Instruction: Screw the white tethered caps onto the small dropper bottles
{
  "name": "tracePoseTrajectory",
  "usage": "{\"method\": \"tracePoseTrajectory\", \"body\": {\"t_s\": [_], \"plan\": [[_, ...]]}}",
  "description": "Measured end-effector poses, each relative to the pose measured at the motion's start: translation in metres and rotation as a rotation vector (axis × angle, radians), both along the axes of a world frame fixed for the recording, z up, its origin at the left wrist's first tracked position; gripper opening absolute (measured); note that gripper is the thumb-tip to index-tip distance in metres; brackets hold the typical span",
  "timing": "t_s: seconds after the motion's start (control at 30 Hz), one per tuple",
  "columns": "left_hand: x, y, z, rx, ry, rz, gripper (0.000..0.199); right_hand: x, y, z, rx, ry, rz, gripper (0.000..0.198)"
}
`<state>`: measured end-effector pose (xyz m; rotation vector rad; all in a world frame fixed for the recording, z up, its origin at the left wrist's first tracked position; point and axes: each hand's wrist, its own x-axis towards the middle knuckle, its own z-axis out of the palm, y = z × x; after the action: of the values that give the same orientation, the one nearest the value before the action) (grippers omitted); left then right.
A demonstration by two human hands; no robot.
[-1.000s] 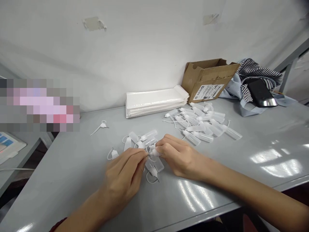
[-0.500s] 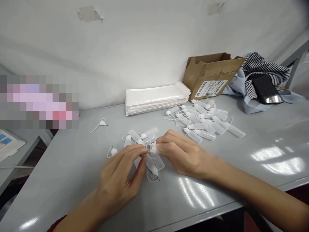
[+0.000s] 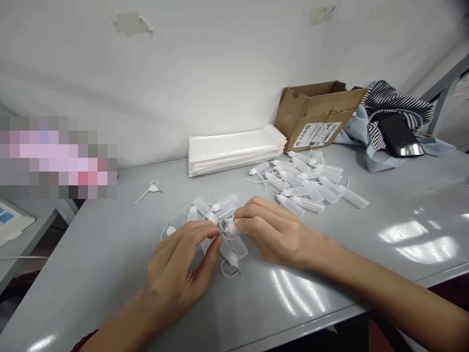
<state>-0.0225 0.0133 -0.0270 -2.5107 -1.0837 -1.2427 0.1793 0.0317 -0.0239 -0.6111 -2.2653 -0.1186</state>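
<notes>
My right hand (image 3: 273,232) pinches the white cap (image 3: 231,228) of a small translucent needle-tip bottle; its fingers cover most of that bottle. From the left, my left hand (image 3: 183,261) brings thumb and forefinger together at the cap's thin dark tip and curved strap. What exactly lies between those fingertips is too small to make out. Around and under both hands are several similar bottles, among them an upper bottle (image 3: 224,202) and a lower one with its strap looped out, its cap (image 3: 231,260) pointing towards me.
A larger pile of bottles (image 3: 308,183) lies behind my right hand. One loose cap with a strap (image 3: 153,188) sits at left. Against the wall stand stacked white padded envelopes (image 3: 234,149) and an open cardboard box (image 3: 318,117). Striped cloth (image 3: 399,105) and a black device (image 3: 399,134) are farther right.
Both hands stay at the same cap, with only slight finger movement. The left fingertips have dropped a little, and the strap's loop shows more clearly. The whole view has shifted slightly.
</notes>
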Motion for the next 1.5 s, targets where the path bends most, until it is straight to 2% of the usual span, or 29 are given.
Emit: {"method": "tracePoseTrajectory", "body": {"t_s": [0.23,0.43,0.73,0.87,0.93,1.03,1.17,1.3,1.5], "plan": [[0.001,-0.002,0.002,-0.013,0.013,0.001,0.005,-0.001,-0.002,-0.001,-0.139,0.046,0.053,0.022],[0.005,-0.003,0.0,-0.139,-0.023,-0.034,0.01,-0.002,-0.005,-0.006,-0.2,0.067,0.077,0.024],[0.001,0.0,-0.007,-0.063,0.007,-0.048,0.007,-0.002,-0.004,-0.008,-0.328,0.033,0.074,0.013],[-0.002,0.007,-0.008,-0.049,0.064,-0.075,0.007,0.0,-0.002,-0.004,-0.379,-0.049,-0.108,0.005],[-0.003,0.011,-0.007,-0.088,0.071,-0.065,0.007,0.005,0.003,-0.002,-0.376,-0.077,-0.237,0.009],[-0.005,0.014,-0.002,-0.123,0.086,0.04,0.005,0.018,0.017,-0.001,-0.36,-0.094,-0.429,0.022],[-0.007,0.014,0.005,-0.099,0.091,0.167,0.006,0.032,0.036,-0.007,-0.326,-0.188,-0.631,0.03],[-0.007,0.013,0.006,-0.079,0.079,0.166,0.007,0.032,0.047,-0.016,-0.394,-0.229,-0.651,0.03],[-0.007,0.015,0.001,-0.035,0.057,0.131,0.005,0.029,0.057,-0.023,-0.405,-0.281,-0.672,0.037]]}}
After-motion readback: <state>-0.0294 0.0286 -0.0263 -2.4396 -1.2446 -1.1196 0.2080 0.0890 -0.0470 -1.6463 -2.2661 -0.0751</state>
